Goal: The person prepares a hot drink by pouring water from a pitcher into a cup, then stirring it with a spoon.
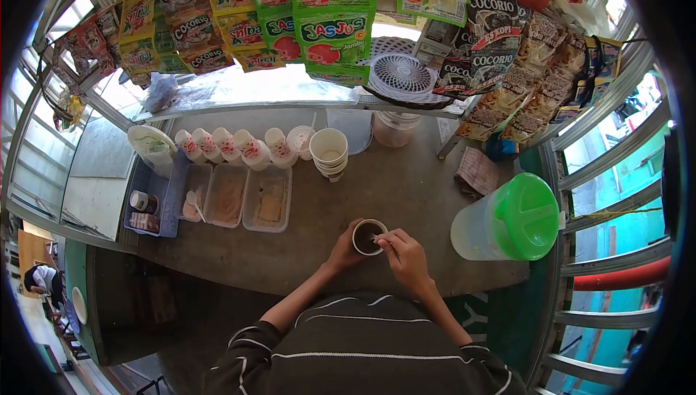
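Observation:
A white cup point(370, 237) with dark liquid in it stands near the front edge of the brown counter point(348, 199). My left hand point(345, 247) is wrapped round the cup's left side. Over the cup's right rim, my right hand point(403, 258) pinches a small, light-coloured utensil, probably a spoon, whose tip is down in the liquid; its handle is mostly hidden by the fingers. Behind the cup is a stack of white cups point(328, 150), open side up.
Several stacks of patterned cups point(250, 150) line the back left, behind powder containers point(268, 198) and a blue basket point(154, 195). On the right are a green-lidded jug point(507, 217) and a folded cloth point(477, 170). Drink sachets point(333, 39) hang overhead.

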`<action>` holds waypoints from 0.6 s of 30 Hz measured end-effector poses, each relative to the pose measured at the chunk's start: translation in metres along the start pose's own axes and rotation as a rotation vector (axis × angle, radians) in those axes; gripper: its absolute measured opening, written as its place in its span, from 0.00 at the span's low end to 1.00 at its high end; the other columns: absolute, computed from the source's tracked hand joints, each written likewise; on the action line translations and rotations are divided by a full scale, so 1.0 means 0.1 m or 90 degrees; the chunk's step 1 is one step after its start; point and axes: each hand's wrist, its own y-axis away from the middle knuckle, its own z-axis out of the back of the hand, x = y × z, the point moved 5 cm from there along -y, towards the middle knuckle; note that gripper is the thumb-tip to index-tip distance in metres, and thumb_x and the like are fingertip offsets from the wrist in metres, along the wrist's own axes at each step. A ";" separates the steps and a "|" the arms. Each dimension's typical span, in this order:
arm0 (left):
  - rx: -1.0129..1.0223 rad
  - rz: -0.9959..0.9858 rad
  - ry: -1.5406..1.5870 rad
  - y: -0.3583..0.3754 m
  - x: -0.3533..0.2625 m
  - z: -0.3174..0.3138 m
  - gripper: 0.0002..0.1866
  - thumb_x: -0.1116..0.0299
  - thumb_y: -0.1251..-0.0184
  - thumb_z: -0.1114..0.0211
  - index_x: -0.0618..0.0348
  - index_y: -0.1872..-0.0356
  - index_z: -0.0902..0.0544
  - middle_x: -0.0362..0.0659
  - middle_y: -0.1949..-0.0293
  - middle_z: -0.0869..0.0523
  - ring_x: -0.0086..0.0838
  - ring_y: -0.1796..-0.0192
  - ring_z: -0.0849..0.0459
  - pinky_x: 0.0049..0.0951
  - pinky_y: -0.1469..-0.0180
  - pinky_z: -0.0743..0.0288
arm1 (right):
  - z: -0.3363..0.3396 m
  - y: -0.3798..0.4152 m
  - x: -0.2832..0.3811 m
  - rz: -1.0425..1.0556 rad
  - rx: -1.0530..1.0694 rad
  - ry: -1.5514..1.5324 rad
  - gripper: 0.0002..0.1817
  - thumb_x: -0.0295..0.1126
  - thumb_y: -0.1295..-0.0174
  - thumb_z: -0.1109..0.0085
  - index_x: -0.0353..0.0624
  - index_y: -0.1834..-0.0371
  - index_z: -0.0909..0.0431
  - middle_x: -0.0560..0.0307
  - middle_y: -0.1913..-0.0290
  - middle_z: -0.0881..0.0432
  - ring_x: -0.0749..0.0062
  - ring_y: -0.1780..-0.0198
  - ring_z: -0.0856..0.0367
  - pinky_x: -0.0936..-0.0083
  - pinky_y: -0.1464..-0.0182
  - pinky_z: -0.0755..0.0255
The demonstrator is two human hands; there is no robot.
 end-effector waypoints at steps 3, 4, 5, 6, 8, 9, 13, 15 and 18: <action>0.013 0.014 -0.005 0.00 0.03 -0.01 0.40 0.67 0.54 0.21 0.60 0.39 0.33 0.47 0.48 0.21 0.34 0.45 0.19 0.32 0.44 0.25 | -0.01 0.01 -0.03 -0.038 0.029 -0.040 0.11 0.35 0.33 0.46 0.38 0.64 0.18 0.51 0.64 0.18 0.56 0.65 0.18 0.68 0.63 0.27; 0.012 0.014 -0.005 0.00 0.04 -0.01 0.40 0.67 0.54 0.21 0.60 0.39 0.33 0.47 0.48 0.21 0.34 0.45 0.19 0.32 0.44 0.25 | -0.03 0.02 -0.05 -0.062 0.044 -0.061 0.12 0.35 0.33 0.46 0.38 0.64 0.18 0.51 0.64 0.18 0.56 0.64 0.18 0.68 0.63 0.27; 0.008 0.001 -0.014 0.00 0.04 -0.01 0.40 0.67 0.54 0.21 0.60 0.39 0.33 0.47 0.48 0.20 0.34 0.45 0.19 0.32 0.44 0.25 | -0.03 0.02 -0.07 -0.061 0.044 -0.061 0.12 0.35 0.33 0.46 0.38 0.64 0.18 0.51 0.64 0.18 0.56 0.64 0.18 0.68 0.63 0.27; 0.005 -0.012 -0.023 0.00 0.04 -0.01 0.40 0.66 0.54 0.21 0.60 0.39 0.33 0.47 0.48 0.20 0.34 0.45 0.19 0.32 0.45 0.25 | -0.04 0.02 -0.07 -0.041 0.056 -0.023 0.12 0.36 0.33 0.47 0.39 0.64 0.18 0.52 0.64 0.18 0.56 0.65 0.19 0.68 0.63 0.27; 0.003 -0.016 -0.013 0.00 0.03 -0.01 0.40 0.66 0.54 0.21 0.60 0.39 0.33 0.47 0.48 0.21 0.34 0.45 0.19 0.32 0.45 0.25 | -0.04 0.02 -0.07 -0.021 0.069 0.016 0.12 0.37 0.32 0.47 0.39 0.65 0.18 0.52 0.65 0.18 0.55 0.66 0.19 0.67 0.64 0.28; 0.000 -0.018 -0.005 0.00 0.01 -0.01 0.40 0.66 0.54 0.21 0.60 0.39 0.33 0.47 0.48 0.21 0.35 0.46 0.19 0.32 0.45 0.25 | -0.03 0.02 -0.05 -0.011 0.060 0.034 0.11 0.36 0.34 0.46 0.41 0.65 0.19 0.53 0.67 0.19 0.55 0.68 0.20 0.66 0.66 0.30; -0.007 -0.010 -0.013 0.00 0.04 -0.02 0.40 0.66 0.54 0.21 0.60 0.39 0.33 0.48 0.48 0.21 0.35 0.46 0.19 0.32 0.45 0.25 | 0.01 0.00 -0.04 0.009 0.039 0.095 0.09 0.36 0.35 0.45 0.43 0.66 0.19 0.55 0.69 0.19 0.54 0.71 0.21 0.64 0.68 0.33; -0.008 -0.008 -0.017 0.00 0.03 -0.01 0.40 0.66 0.54 0.21 0.60 0.40 0.33 0.48 0.47 0.21 0.35 0.46 0.19 0.32 0.45 0.25 | 0.01 -0.01 -0.06 0.006 0.025 0.065 0.09 0.36 0.35 0.45 0.43 0.65 0.19 0.55 0.69 0.19 0.55 0.71 0.21 0.65 0.68 0.32; -0.009 -0.014 -0.013 0.00 -0.01 -0.01 0.40 0.66 0.55 0.20 0.60 0.40 0.33 0.48 0.48 0.20 0.35 0.46 0.18 0.32 0.45 0.25 | 0.00 -0.02 -0.08 -0.008 0.007 -0.003 0.09 0.35 0.35 0.45 0.43 0.64 0.18 0.54 0.68 0.18 0.56 0.70 0.21 0.66 0.67 0.30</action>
